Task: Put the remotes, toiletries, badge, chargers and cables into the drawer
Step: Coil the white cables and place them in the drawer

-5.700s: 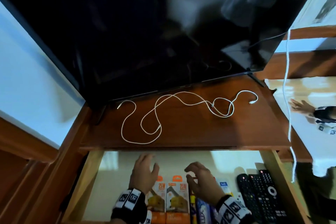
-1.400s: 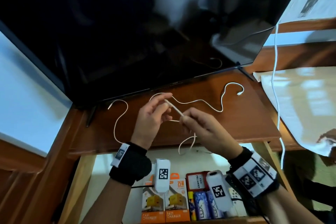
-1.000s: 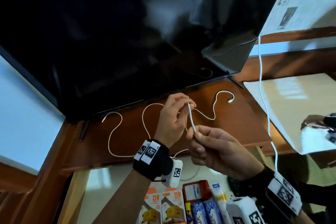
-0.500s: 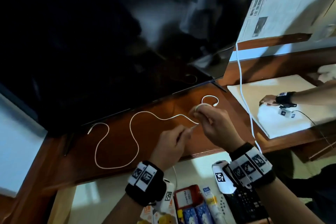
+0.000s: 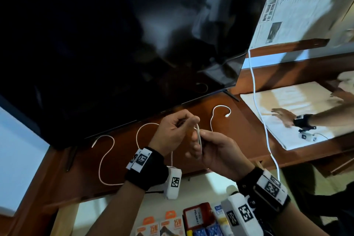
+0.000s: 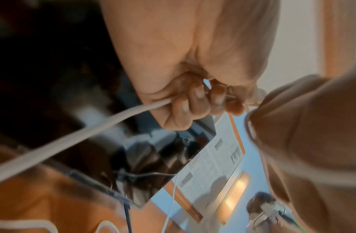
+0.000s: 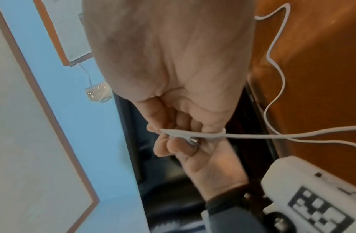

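Observation:
A long white cable (image 5: 106, 159) snakes over the wooden shelf (image 5: 239, 140) below the TV, its right plug (image 5: 227, 115) lying free. My left hand (image 5: 188, 122) and right hand (image 5: 197, 145) meet above the shelf, and both pinch a folded stretch of this cable (image 5: 199, 137). In the left wrist view the left fingers (image 6: 195, 100) curl round the cable (image 6: 73, 135). The right wrist view shows my right hand (image 7: 173, 135) pinching doubled strands of the cable (image 7: 253, 135). In the open drawer (image 5: 99, 209) below lie orange charger boxes (image 5: 168, 226), a red badge (image 5: 197, 218) and toiletries (image 5: 220, 216).
A big black TV (image 5: 115, 44) stands at the back of the shelf, close behind my hands. Another white cord (image 5: 255, 101) hangs down at the right. Further right, a person's arm (image 5: 298, 120) reaches over a white sheet (image 5: 287, 97).
My right hand has drawn back from the cable's right end and met the left hand, folding the cable between them. The slack on the shelf has shortened.

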